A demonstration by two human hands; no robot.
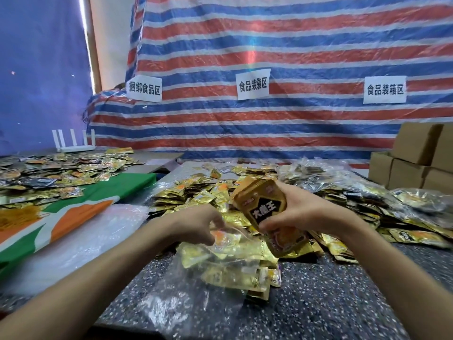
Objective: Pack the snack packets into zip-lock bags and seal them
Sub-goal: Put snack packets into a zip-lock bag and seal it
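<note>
Gripping the stack of packets (262, 207) around its middle, your right hand (296, 212) has fingers and thumb curled round it. The stack's long axis runs from 11 o'clock down to 5 o'clock, with its lower end tipped toward the table (331, 303). Your left hand (196, 224), just on the 9 o'clock side, has its fingers curled and seems to pinch the clear rim of the zip-lock bag (196, 285), though blur leaves the exact hold unsure. That bag lies on the table, part filled with gold packets, its body trailing toward 7 o'clock from the mouth you hold. The opening therefore sits at about 8 o'clock from the stack's lower end, close by. By my judgement, you must swing that end leftward and line it up with the bag's length. A loose heap (196, 192) of packets lies beyond at 12 o'clock.
</note>
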